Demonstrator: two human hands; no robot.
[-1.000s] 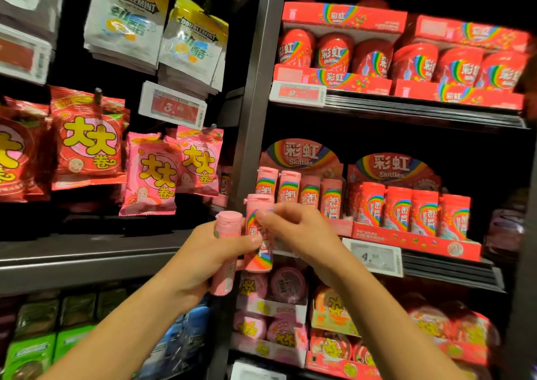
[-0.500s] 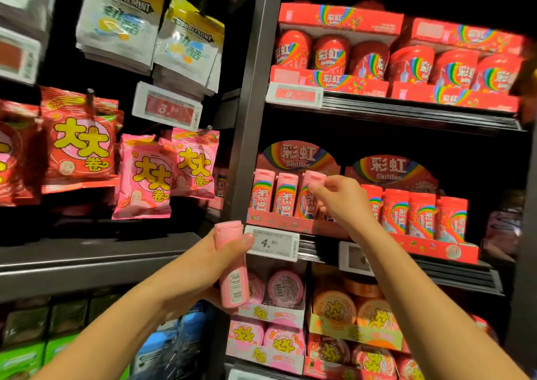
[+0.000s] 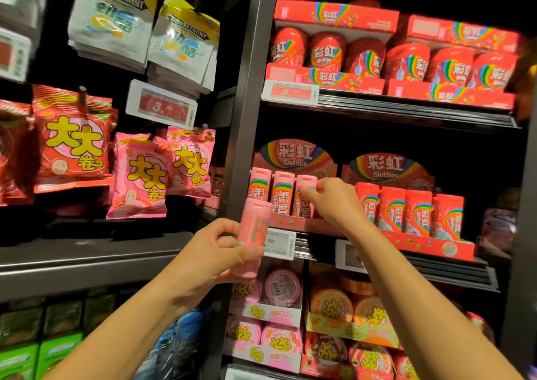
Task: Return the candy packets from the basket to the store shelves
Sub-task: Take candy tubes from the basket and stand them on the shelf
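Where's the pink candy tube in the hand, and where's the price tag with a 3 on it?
pink candy tube point(image 3: 253, 234): head view, middle of its body.
price tag point(image 3: 162, 105): head view, its red panel.

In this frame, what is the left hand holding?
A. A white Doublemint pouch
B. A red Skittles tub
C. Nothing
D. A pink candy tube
D. The left hand grips a pink candy tube upright in front of the shelf post, while the right hand reaches to the third pink tube in the tray on the middle shelf.
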